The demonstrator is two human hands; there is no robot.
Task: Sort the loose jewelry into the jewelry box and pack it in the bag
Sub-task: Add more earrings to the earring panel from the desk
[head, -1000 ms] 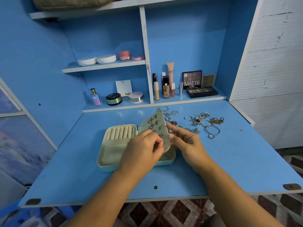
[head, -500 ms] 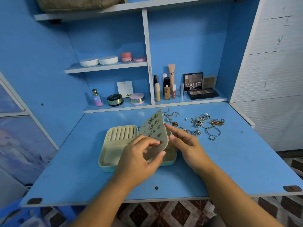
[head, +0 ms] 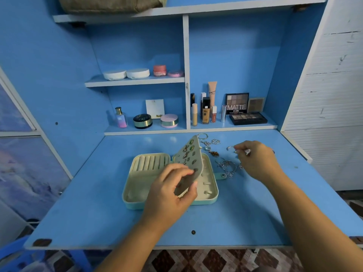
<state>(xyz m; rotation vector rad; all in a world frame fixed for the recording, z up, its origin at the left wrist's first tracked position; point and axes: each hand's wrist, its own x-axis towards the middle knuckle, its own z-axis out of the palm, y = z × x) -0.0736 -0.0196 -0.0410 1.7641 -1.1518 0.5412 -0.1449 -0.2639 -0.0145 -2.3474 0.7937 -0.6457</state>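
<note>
- At 11 o'clock, on the top shelf (head: 216,9) — an olive fabric bundle (head: 110,3), possibly the bag; too little of it shows to be sure.
- Jewelry box (head: 127,193): lying open on the blue desk (head: 94,213). Its 9 o'clock half carries a row of ring rolls (head: 150,162), with a plain tray toward 6 o'clock.
- Left hand (head: 169,197): over the box's middle, with thumb and curled fingers pinching the lower edge of the earring panel (head: 189,157) and propping it clear of the box.
- Earring panel: its long axis runs from 6 to 12 o'clock, the tip leaning slightly toward 1 o'clock. Several earrings are pinned to the visible face.
- Box, 3 o'clock half: uncovered behind the raised panel, with small tabs visible inside.
- Loose jewelry (head: 225,166): scattered on the desk just beside the box, from its 12 to its 3 o'clock. It is a tangle of rings, hoops and chains, and single pieces are hard to separate.
- Right hand (head: 259,162): above the scatter at the box's 2 o'clock, well apart from the left hand. Its fingers are curled and appear to pinch a small silvery piece (head: 247,152); its kind cannot be told.
- Judged relation — the piece lies toward 3 o'clock of the panel, so the right hand is the nearer carrier. Its path runs toward 9 o'clock while the left hand steadies the panel.
</note>
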